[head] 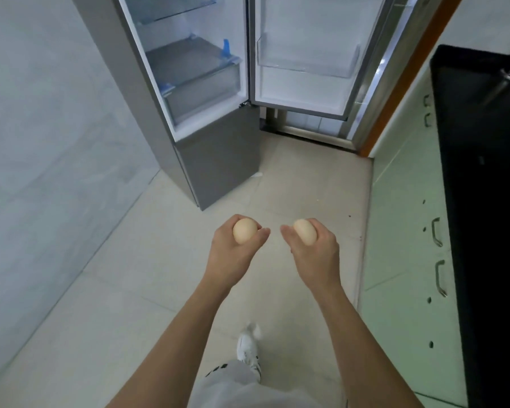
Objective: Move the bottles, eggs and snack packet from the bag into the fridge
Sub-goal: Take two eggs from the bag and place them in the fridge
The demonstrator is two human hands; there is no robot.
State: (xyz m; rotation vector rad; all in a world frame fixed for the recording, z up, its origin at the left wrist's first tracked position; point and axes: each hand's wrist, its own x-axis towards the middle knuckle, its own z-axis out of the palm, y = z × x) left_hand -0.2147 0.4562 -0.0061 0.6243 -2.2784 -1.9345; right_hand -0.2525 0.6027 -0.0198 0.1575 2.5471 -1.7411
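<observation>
My left hand grips a pale brown egg between thumb and fingers. My right hand holds a second egg the same way. Both hands are held out side by side above the tiled floor, a step or two short of the grey fridge. Its upper door stands wide open to the right, showing a clear door shelf. Inside the fridge I see glass shelves and a clear drawer. The bag, bottles and snack packet are out of view.
A grey tiled wall runs along the left. On the right stand pale green cabinets with metal handles under a black countertop. My white shoe is on the light floor below my arms.
</observation>
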